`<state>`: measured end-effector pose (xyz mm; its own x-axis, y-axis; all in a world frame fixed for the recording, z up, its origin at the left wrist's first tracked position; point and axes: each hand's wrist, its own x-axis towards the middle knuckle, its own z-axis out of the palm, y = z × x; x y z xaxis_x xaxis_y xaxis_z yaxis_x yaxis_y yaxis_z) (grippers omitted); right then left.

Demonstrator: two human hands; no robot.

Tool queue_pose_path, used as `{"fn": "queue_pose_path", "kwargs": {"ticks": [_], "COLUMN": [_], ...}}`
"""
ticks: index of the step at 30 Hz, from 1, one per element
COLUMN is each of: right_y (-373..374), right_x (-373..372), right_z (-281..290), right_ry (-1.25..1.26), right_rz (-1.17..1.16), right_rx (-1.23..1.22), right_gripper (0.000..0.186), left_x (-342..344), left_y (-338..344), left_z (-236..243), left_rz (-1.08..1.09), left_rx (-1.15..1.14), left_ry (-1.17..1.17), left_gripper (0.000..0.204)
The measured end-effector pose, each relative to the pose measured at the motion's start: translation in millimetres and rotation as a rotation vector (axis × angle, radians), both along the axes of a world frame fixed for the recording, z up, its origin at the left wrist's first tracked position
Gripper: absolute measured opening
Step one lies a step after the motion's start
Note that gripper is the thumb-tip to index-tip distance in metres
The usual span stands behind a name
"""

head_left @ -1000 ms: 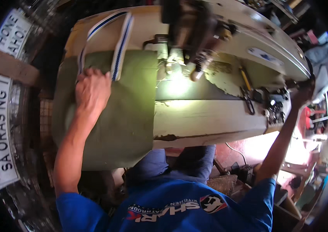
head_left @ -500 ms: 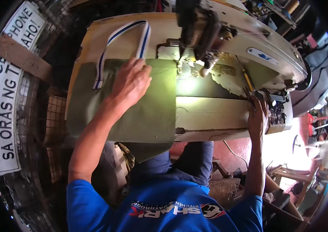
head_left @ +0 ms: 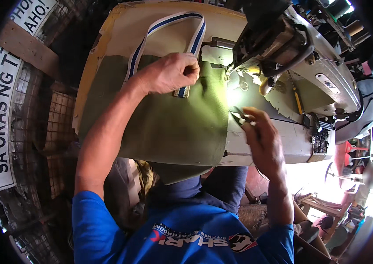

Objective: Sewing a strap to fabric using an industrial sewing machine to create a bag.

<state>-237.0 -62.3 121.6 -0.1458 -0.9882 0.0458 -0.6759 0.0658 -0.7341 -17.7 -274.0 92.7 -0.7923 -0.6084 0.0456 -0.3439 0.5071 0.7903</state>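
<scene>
A green fabric panel (head_left: 169, 127) lies on the sewing machine table, one part hanging over the front edge. On it rests a white strap with a blue stripe (head_left: 175, 18), bent in a loop. My left hand (head_left: 171, 72) is closed in a pinch above the strap's near end. What it pinches is too small to make out; a faint thread-like line runs from it toward the needle area. My right hand (head_left: 263, 138) grips small dark thread snips (head_left: 238, 116), their blades pointing at the panel's right edge. The sewing machine head (head_left: 279, 39) stands beyond, its lamp lighting the needle area.
A yellow-handled tool (head_left: 298, 99) lies on the machine bed, at the right. Left of the table stand wire mesh (head_left: 61, 114) and a white sign board (head_left: 1, 127). Shelves with spools (head_left: 354, 28) are at the far right.
My right hand has come left from the table's right end and now holds snips near the fabric. My left hand has lifted and turned into a pinch; the panel and strap look shifted right.
</scene>
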Motion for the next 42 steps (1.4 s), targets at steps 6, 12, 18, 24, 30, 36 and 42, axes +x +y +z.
{"fn": "queue_pose_path", "kwargs": {"ticks": [6,12,18,24,30,36,42], "right_y": [-67,-87,-53,-45,-74,-93,-63], "right_x": [46,58,50,49,58,63,59], "right_z": [-10,-16,-5,-15,-23,-30,-23], "right_ry": [-0.015,0.010,-0.023,-0.063,0.049,0.071,-0.149], "right_rz": [0.026,0.056,0.006,-0.039,-0.002,0.099,0.102], "right_rx": [0.128,0.078,0.314,0.168,-0.043,-0.018,0.088], "right_gripper": [0.034,0.033,0.029,0.030,0.033,0.030,0.029], "left_x": [8,7,-5,-14,0,1,-3], "left_y": [-6,-7,9,12,-4,-5,-4], "left_z": [-2,-5,-17,-17,-1,-4,-2], "left_rz": [-0.067,0.002,-0.021,-0.016,0.041,0.007,0.203], "left_rx": [0.031,0.038,-0.380,-0.343,0.155,0.275,0.269], "left_ry": [0.108,0.039,0.113,0.048,0.145,0.172,0.308], "left_gripper": [0.016,0.017,0.022,0.015,0.017,0.009,0.011]}}
